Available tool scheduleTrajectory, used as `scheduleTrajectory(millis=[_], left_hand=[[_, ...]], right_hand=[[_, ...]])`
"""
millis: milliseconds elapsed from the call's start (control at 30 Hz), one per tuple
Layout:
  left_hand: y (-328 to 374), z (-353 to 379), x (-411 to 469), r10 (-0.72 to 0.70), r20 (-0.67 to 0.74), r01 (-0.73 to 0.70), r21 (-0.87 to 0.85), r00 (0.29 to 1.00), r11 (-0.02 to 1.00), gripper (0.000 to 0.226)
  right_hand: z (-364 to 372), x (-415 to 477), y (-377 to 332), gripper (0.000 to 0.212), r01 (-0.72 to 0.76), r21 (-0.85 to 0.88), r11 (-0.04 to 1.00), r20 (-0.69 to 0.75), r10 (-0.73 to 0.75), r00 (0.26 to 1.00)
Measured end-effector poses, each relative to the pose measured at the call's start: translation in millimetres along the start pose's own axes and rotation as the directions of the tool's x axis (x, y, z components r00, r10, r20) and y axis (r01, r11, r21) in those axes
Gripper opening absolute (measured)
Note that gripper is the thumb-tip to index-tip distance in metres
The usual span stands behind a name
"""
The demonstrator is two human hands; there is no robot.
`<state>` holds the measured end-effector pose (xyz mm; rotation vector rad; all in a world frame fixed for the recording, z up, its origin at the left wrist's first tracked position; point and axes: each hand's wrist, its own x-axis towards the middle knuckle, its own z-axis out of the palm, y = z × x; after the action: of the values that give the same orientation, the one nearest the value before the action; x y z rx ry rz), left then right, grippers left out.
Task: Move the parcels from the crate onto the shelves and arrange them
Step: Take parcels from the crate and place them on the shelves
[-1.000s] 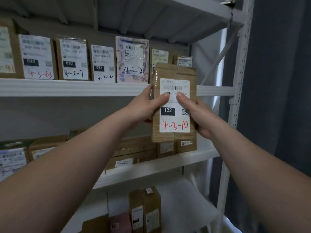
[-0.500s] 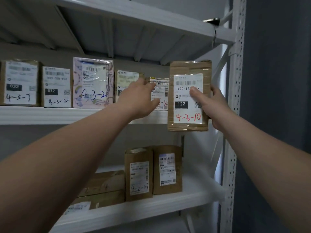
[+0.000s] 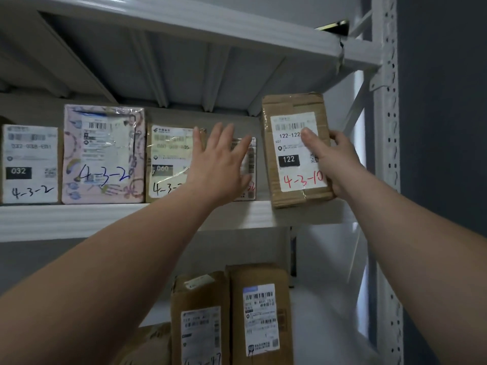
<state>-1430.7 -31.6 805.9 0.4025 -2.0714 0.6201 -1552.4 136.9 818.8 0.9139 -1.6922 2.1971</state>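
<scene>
Right grip (image 3: 340, 164): closed on the brown parcel (image 3: 291, 177); the thumb lies across the front of its label and the fingers wrap its right edge.
Left grip (image 3: 221, 164): open, with fingers straight and spread, flat in front of the small parcel (image 3: 251, 164) at the right end of the row. Whether it presses on that parcel cannot be told.
Task's thing: the brown parcel, marked 4-3-10 in red, is held at the right end of the upper shelf (image 3: 105, 219). Its low edge is at the shelf's front lip; whether it already bears on the shelf is unclear.
Long axis: close to vertical, label facing near, top leaning slightly left.
Relation that counts: the free slot lies far of the parcel, just right of the small parcel. The move is probably a push straight back by the right grip, which is the only one on the parcel.
Row to the left: the yellow-label parcel (image 3: 168, 154), the pink patterned parcel (image 3: 102, 154) and the white-label parcel (image 3: 29, 164) stand upright side by side, labels facing near.
In the way: the small parcel sits just beside the brown parcel's left edge, and the rack post (image 3: 387, 154) and its slanted brace close the right side. The shelf above (image 3: 184, 30) hangs near the parcel's top.
Lower shelf: two brown parcels (image 3: 261, 312) stand upright, touching, well apart from the slot.
Crate: not in view.
</scene>
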Motion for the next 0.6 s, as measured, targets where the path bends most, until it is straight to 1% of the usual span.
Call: scheduleTrajectory(millis=[67,100,267,400,500,600], left_hand=[[2.3,11.8,9.3,-0.006,-0.024,0.006,0.006,1.000,1.000,0.072],[2.9,16.9,12.7,-0.007,-0.033,0.007,0.009,0.999,1.000,0.072],[5.1,37.3,23.0,-0.004,-0.123,0.007,0.024,0.992,1.000,0.068],[6.9,48.2,23.6,0.017,-0.203,-0.013,0.021,0.979,1.000,0.067],[8.0,52.4,23.4,0.006,-0.239,-0.006,0.003,0.971,1.000,0.068],[9.2,54.8,22.5,-0.002,-0.253,0.002,0.000,0.967,1.000,0.072]], right_hand=[[-0.2,14.9,0.5,0.062,-0.020,0.079,0.997,0.046,0.016,0.999],[0.4,20.7,2.0,0.060,-0.022,0.099,0.995,0.054,0.017,0.998],[8.8,39.1,28.5,0.061,0.005,0.103,0.995,-0.003,-0.005,1.000],[14.5,47.3,47.9,0.062,-0.008,0.131,0.991,0.005,0.007,1.000],[21.7,48.4,63.8,0.053,-0.005,0.081,0.997,0.032,0.002,0.999],[25.7,46.6,72.5,0.047,-0.007,0.081,0.997,0.053,0.002,0.999]])
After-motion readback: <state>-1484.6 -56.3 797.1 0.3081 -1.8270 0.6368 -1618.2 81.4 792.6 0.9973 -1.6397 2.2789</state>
